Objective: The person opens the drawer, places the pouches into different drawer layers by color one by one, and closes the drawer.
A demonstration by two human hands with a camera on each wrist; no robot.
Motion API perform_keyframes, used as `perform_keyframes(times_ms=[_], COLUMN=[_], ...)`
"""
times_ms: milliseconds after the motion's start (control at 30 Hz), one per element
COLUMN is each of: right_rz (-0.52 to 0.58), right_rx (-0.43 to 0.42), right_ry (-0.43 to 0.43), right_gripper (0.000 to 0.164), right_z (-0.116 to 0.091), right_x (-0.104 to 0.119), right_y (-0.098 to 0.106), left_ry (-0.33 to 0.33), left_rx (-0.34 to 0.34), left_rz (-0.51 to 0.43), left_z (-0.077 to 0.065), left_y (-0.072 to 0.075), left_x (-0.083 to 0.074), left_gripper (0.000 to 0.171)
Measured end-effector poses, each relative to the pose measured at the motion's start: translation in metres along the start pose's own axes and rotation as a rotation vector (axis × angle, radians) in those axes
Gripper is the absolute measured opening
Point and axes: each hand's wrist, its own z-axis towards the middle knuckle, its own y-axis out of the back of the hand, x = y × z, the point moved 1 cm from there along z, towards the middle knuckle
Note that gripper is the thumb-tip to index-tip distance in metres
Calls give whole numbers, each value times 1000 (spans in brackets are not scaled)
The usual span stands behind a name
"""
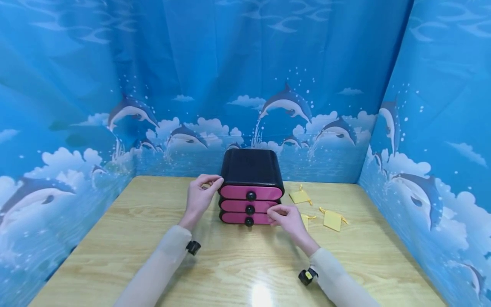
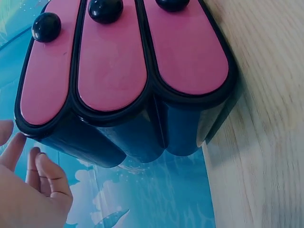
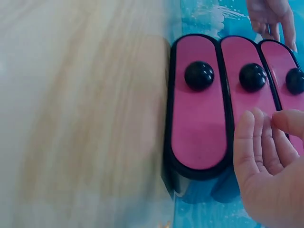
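A small black chest (image 1: 251, 166) with three pink drawers (image 3: 198, 128) stands on the table, each drawer front bearing a round black knob (image 2: 105, 9). My left hand (image 1: 201, 194) is at the chest's upper left edge, fingers loosely bent; in the left wrist view its fingertips are close to the top drawer's end, and contact is hard to tell. In front of the right end of the lower drawers is my right hand (image 1: 287, 217), its fingers (image 3: 244, 142) nearly straight and nothing held. All three drawers look closed.
Yellow drawstring pouches lie right of the chest: one at the back (image 1: 300, 196), another farther right (image 1: 333, 221), and a third (image 1: 305, 219) partly hidden by my right hand. The wooden table (image 1: 230, 264) meets blue dolphin-print curtains (image 1: 215, 85) behind and at both sides.
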Motion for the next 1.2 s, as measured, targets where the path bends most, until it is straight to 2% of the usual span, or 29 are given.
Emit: perform_keyframes(times_ms=[200, 400, 600, 700, 967, 1200], right_rz=[-37, -67, -63, -87, -87, -135], right_rx=[119, 258, 291, 307, 364, 442], right_ry=[-24, -66, -69, -84, -116, -106], right_gripper=[25, 25, 25, 26, 32, 35], right_z=[1, 4, 8, 8, 9, 14], right_x=[-9, -16, -15, -14, -16, -19], right_y=[-9, -16, -18, -18, -21, -27], left_ry=[34, 102, 166, 173, 191, 204], left_rx=[74, 157, 249, 282, 314, 323], left_rz=[6, -32, -44, -23, 6, 18], left_z=[8, 17, 24, 25, 30, 30], left_y=[-3, -3, -2, 0, 3, 4], left_x=[0, 0, -1, -2, -4, -3], left_gripper=[33, 36, 40, 42, 44, 45])
